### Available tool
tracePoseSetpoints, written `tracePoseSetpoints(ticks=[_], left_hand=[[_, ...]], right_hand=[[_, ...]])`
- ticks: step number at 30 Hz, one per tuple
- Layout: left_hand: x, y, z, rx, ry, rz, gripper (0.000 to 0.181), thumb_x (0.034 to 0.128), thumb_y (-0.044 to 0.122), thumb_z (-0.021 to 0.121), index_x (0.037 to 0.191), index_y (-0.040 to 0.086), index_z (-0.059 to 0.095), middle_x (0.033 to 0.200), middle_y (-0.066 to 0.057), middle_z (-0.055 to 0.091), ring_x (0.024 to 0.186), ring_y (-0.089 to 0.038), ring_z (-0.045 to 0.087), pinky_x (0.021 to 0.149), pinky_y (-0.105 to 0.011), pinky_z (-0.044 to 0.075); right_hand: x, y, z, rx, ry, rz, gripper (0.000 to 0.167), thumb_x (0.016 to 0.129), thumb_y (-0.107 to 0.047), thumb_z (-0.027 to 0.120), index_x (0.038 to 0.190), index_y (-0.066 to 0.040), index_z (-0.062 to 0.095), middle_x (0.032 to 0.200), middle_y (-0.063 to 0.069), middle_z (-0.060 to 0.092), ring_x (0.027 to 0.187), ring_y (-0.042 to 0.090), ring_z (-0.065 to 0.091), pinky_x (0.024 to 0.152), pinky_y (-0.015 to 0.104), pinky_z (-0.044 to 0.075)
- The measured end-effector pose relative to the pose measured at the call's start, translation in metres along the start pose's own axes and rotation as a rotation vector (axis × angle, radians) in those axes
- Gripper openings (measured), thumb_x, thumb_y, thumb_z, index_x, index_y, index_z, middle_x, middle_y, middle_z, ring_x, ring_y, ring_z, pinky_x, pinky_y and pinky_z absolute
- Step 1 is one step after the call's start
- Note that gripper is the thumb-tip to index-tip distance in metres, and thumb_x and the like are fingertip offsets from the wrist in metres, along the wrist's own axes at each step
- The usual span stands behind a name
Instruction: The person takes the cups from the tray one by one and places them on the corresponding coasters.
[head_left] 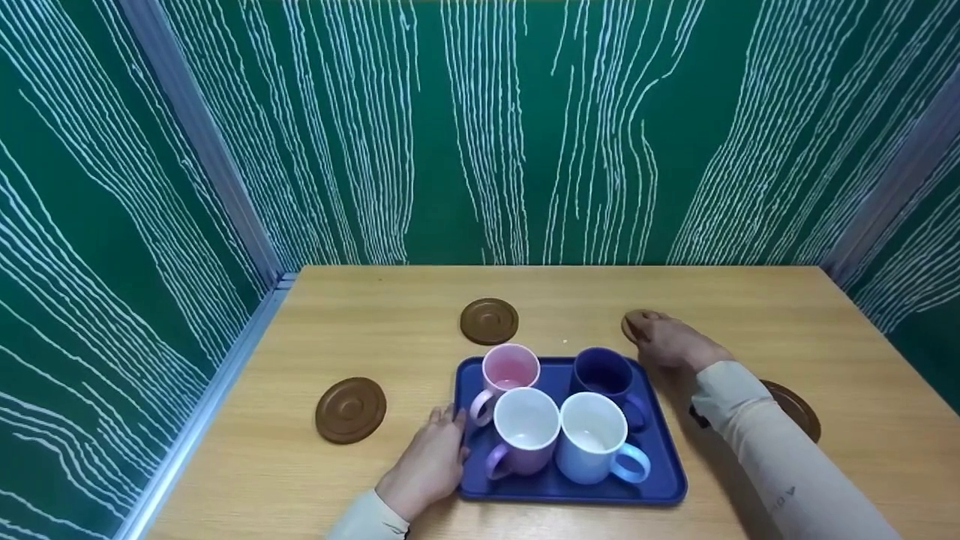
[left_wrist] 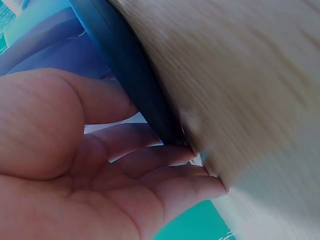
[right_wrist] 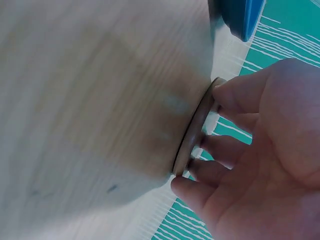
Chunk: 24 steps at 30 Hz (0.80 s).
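Observation:
My right hand (head_left: 675, 341) is at the back right of the table, its thumb and fingers spread across a round brown coaster (right_wrist: 196, 127), gripping it by the rim. The coaster lies at the tabletop. My left hand (head_left: 431, 461) touches the left edge of a blue tray (head_left: 570, 491); in the left wrist view its thumb and fingertips press the tray's side, with fingers fairly straight. On the tray stand a pink mug (head_left: 510, 367), a dark blue mug (head_left: 602, 373), a purple mug (head_left: 526, 431) and a light blue mug (head_left: 592, 439), all upright.
One brown coaster (head_left: 489, 321) lies behind the tray and another coaster (head_left: 350, 410) to its left. A further coaster (head_left: 799, 412) is partly hidden by the right forearm. Green walls with white lines (head_left: 555, 135) border the wooden table (head_left: 375, 315).

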<state>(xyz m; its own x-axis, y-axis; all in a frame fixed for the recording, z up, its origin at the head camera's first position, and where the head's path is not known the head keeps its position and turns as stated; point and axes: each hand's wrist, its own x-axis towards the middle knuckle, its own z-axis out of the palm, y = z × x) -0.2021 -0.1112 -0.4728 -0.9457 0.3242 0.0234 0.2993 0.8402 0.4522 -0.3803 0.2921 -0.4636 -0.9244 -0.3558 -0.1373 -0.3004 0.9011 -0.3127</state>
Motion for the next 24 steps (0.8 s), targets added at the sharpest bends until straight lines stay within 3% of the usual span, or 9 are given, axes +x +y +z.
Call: tracePoseSetpoints(ticks=[2,5,9,12,16,19,24], left_hand=[[0.0,0.0,0.0,-0.002,-0.002,-0.002,0.051,0.0951,0.003,0.066,0.141,-0.014,0.054,0.148,-0.039,0.047,0.137,-0.06,0.043,0.111,-0.064,0.04],[-0.001,0.0,0.0,0.001,0.002,0.002,0.05,0.0951,0.004,0.067,0.141,-0.014,0.054,0.148,-0.039,0.047,0.137,-0.06,0.043,0.111,-0.063,0.04],[0.0,0.0,0.001,0.038,0.023,0.031,0.05,0.0933,0.003,0.068,0.139,-0.014,0.056,0.145,-0.038,0.051,0.135,-0.058,0.047,0.111,-0.061,0.043],[0.001,-0.001,0.002,0.064,0.037,0.051,0.049,0.0918,0.003,0.069,0.137,-0.015,0.057,0.143,-0.037,0.053,0.133,-0.057,0.05,0.108,-0.06,0.046],[0.0,-0.001,0.003,0.074,0.052,0.065,0.048,0.0911,0.003,0.07,0.135,-0.014,0.059,0.142,-0.035,0.055,0.131,-0.054,0.053,0.105,-0.06,0.048],[0.0,-0.001,0.002,0.085,0.065,0.077,0.048,0.0907,0.003,0.071,0.134,-0.013,0.059,0.141,-0.033,0.056,0.129,-0.051,0.055,0.104,-0.059,0.049],[0.001,-0.002,0.001,0.088,0.069,0.077,0.049,0.0903,0.003,0.071,0.135,-0.013,0.059,0.141,-0.034,0.056,0.128,-0.05,0.056,0.104,-0.057,0.05]], right_hand=[[0.003,-0.002,0.0,0.018,-0.018,0.024,0.044,0.108,-0.02,0.043,0.151,-0.011,0.045,0.157,0.031,0.038,0.145,0.056,0.032,0.115,0.071,0.028],[0.008,-0.005,0.0,0.039,-0.028,0.029,0.037,0.109,-0.021,0.044,0.145,-0.013,0.049,0.156,0.028,0.04,0.144,0.054,0.034,0.114,0.072,0.03],[0.016,-0.007,-0.001,0.01,-0.025,0.005,0.02,0.106,-0.018,0.048,0.124,-0.013,0.053,0.14,0.023,0.051,0.129,0.047,0.047,0.105,0.065,0.042],[0.019,-0.011,-0.001,-0.004,-0.043,0.019,0.017,0.105,-0.018,0.049,0.121,-0.015,0.053,0.131,0.019,0.053,0.117,0.042,0.051,0.095,0.058,0.046],[0.022,-0.018,-0.001,0.024,-0.074,0.042,0.016,0.107,-0.021,0.048,0.123,-0.02,0.053,0.128,0.014,0.054,0.115,0.039,0.052,0.093,0.055,0.046],[0.024,-0.022,-0.002,0.027,-0.079,0.032,0.026,0.108,-0.023,0.047,0.133,-0.023,0.053,0.14,0.015,0.054,0.127,0.043,0.052,0.104,0.061,0.046],[0.027,-0.028,-0.004,0.029,-0.091,0.02,0.049,0.108,-0.024,0.047,0.156,-0.023,0.042,0.161,0.019,0.04,0.145,0.049,0.039,0.116,0.067,0.032]])
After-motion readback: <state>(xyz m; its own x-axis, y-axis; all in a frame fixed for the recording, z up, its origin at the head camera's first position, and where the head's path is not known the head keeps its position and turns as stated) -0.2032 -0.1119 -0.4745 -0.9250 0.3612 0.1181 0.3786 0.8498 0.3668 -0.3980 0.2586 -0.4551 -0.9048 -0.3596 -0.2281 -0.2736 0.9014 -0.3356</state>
